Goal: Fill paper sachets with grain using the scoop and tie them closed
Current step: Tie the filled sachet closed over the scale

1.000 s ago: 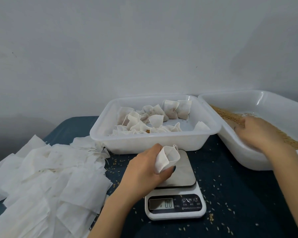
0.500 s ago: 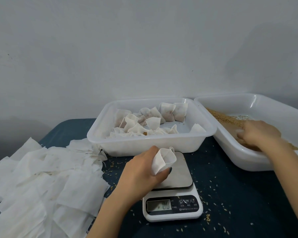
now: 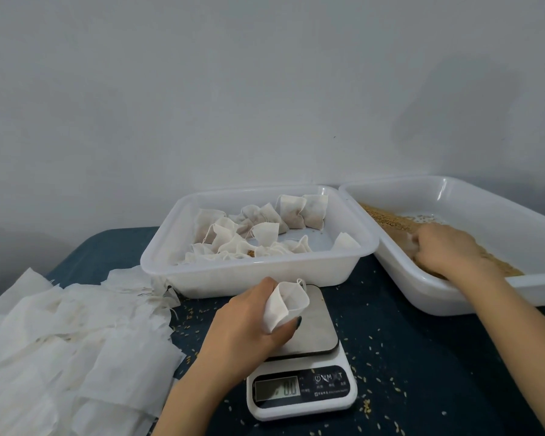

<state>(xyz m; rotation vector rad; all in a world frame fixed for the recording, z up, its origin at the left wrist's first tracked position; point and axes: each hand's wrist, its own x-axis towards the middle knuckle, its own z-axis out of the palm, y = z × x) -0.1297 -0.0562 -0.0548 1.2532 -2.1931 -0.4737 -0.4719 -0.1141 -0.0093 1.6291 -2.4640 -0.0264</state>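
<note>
Holding a paper sachet just above the steel plate of a small kitchen scale, the left hand has its grip pinched on the paper: the thumb (dark nail showing) presses the lower side and the fingers curl behind it. The sachet's mouth gapes open, up and to the right, with its string ends sticking out at the top. Nothing can be seen inside it. Whether the hand touches the plate cannot be told. The scale's display reads 0.0.

The right hand reaches into the grain tray, a white plastic tray at the right, set askew. It lies knuckles up on the brown grain, which is heaped along the tray's near side. The fingers bend down into the heap, and something pale shows at their tips, too blurred to name, so what this grip is closed on, if anything, cannot be told.

Between the two hands, just behind the scale, stands a second white tray holding a loose cluster of filled sachets, bunched at their necks. At the left a spread of flat sachets overlaps across the dark blue worktop, and stray grains dot the cloth around the scale. A plain pale wall rises behind.
</note>
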